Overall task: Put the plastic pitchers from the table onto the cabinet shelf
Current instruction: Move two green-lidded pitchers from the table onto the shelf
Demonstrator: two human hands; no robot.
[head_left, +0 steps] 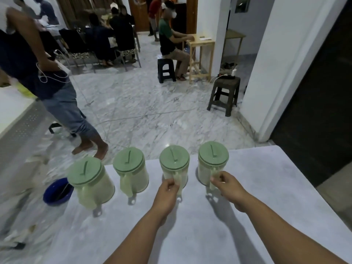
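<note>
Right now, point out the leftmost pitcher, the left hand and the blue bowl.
Leftmost pitcher (pixel 84 170): head view, on its green lid.
Left hand (pixel 167 189): head view, back of the hand, at a pitcher handle.
Blue bowl (pixel 57 191): head view, its inside.

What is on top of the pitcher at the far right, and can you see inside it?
A green lid closes the far-right pitcher, whose handle the right hand grips. The lid and cloudy wall hide whatever is inside.

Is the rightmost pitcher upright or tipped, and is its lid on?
Upright, lid on. The rightmost pitcher stands on its base on the table, its green lid seated flat, the right hand at its handle.
</note>
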